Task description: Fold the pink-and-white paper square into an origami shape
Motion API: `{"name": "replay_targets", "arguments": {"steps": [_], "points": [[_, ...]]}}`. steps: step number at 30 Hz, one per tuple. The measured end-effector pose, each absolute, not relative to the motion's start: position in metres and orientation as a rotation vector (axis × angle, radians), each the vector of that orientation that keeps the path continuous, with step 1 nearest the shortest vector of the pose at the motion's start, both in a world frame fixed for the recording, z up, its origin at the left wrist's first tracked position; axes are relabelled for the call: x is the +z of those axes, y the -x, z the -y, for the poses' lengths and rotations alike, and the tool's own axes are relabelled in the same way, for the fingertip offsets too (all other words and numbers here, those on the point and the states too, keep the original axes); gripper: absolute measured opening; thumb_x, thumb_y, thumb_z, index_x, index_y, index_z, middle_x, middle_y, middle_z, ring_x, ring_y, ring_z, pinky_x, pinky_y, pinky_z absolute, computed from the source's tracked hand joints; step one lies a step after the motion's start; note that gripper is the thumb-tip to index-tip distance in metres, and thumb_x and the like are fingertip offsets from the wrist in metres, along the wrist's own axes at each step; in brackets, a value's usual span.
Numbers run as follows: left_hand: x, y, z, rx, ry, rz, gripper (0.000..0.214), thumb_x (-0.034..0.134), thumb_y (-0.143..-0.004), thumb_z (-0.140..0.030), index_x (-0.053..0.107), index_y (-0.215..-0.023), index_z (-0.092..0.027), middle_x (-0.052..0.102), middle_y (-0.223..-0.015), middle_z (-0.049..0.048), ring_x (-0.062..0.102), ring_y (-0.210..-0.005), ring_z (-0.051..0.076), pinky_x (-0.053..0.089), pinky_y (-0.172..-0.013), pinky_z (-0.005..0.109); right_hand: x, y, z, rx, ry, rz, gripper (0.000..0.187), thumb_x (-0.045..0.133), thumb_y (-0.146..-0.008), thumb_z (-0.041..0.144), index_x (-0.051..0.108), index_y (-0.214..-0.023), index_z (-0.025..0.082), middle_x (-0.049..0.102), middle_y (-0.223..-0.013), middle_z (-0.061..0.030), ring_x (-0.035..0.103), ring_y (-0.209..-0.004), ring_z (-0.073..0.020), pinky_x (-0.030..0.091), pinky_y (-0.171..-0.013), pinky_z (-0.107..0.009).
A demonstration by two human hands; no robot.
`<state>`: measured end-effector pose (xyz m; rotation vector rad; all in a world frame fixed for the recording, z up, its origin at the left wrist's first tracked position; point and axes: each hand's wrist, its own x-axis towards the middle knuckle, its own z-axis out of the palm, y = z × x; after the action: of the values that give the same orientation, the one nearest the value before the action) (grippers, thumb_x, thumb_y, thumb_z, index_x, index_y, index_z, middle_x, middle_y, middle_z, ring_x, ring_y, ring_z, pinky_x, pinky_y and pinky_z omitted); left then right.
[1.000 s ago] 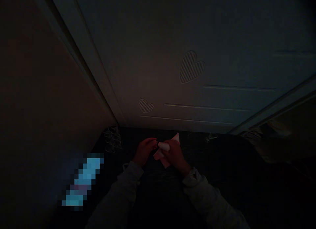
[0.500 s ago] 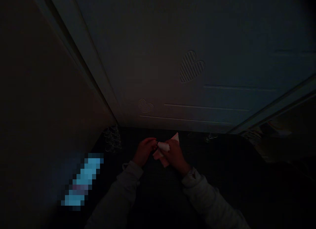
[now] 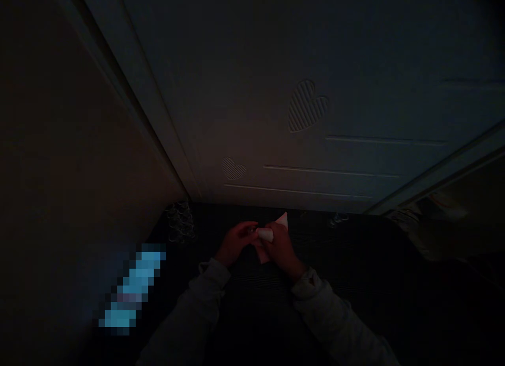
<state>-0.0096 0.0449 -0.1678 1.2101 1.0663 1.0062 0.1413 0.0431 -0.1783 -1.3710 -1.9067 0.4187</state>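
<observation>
The view is very dark. My right hand (image 3: 281,248) grips a pale cloth (image 3: 265,234), perhaps tissue; one corner sticks up behind the hand and another part hangs below. Close against it, my left hand (image 3: 235,242) has its fingers curled round a small clear object (image 3: 251,230), which looks like a little glass and is mostly hidden. The cloth meets this object between the two hands.
Several small clear glasses (image 3: 180,224) cluster at the table's back left corner. A few more clear glasses (image 3: 337,219) stand at the back right. A glowing pixelated screen (image 3: 132,290) lies on the left of the dark table (image 3: 252,313). A heart-patterned panel (image 3: 307,105) rises behind.
My left fingers have shifted slightly right and opened a little round the clear object. The cloth has moved slightly right, and less of it shows below the hands.
</observation>
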Motion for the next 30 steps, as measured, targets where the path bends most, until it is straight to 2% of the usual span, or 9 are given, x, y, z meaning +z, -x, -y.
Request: {"name": "replay_targets", "arguments": {"steps": [7, 17, 24, 30], "points": [[-0.1675, 0.0104, -0.0436, 0.951, -1.508, -1.092, 0.029, 0.06, -0.066, -0.029, 0.06, -0.093, -0.02, 0.055, -0.089, 0.0035, 0.051, -0.083, 0.016, 0.04, -0.074, 0.029, -0.1759, -0.1419, -0.0422, 0.416, 1.374, 1.95, 0.015, 0.054, -0.069, 0.03, 0.053, -0.073, 0.016, 0.057, -0.073, -0.0046, 0.051, -0.071, -0.0179, 0.036, -0.066, -0.029], [-0.1686, 0.0101, -0.0443, 0.9, -1.383, -1.16, 0.023, 0.059, -0.066, -0.032, 0.058, -0.081, -0.015, 0.058, -0.07, 0.0003, 0.052, -0.067, 0.013, 0.04, -0.061, 0.025, -0.1769, -0.141, -0.0418, 0.456, 1.365, 1.905, 0.014, 0.053, -0.068, 0.022, 0.053, -0.082, 0.017, 0.058, -0.078, -0.0046, 0.052, -0.076, -0.0187, 0.037, -0.071, -0.032], [-0.1651, 0.0122, -0.045, 0.937, -1.33, -1.144, 0.021, 0.056, -0.067, -0.035, 0.054, -0.072, -0.015, 0.054, -0.062, -0.0032, 0.05, -0.06, 0.011, 0.038, -0.058, 0.023, -0.1732, -0.143, -0.0389, 0.545, 1.264, 1.888, 0.032, 0.048, -0.066, 0.016, 0.051, -0.098, 0.015, 0.056, -0.094, -0.0077, 0.05, -0.088, -0.0201, 0.037, -0.079, -0.036], [-0.1676, 0.013, -0.0473, 0.967, -1.238, -1.17, 0.02, 0.05, -0.07, -0.036, 0.052, -0.075, -0.016, 0.047, -0.056, -0.0047, 0.046, -0.053, 0.009, 0.037, -0.051, 0.022, -0.1714, -0.1423, -0.0364, 0.636, 1.246, 1.845, 0.036, 0.047, -0.074, 0.026, 0.046, -0.108, 0.016, 0.053, -0.102, -0.009, 0.048, -0.094, -0.0202, 0.038, -0.082, -0.035]]}}
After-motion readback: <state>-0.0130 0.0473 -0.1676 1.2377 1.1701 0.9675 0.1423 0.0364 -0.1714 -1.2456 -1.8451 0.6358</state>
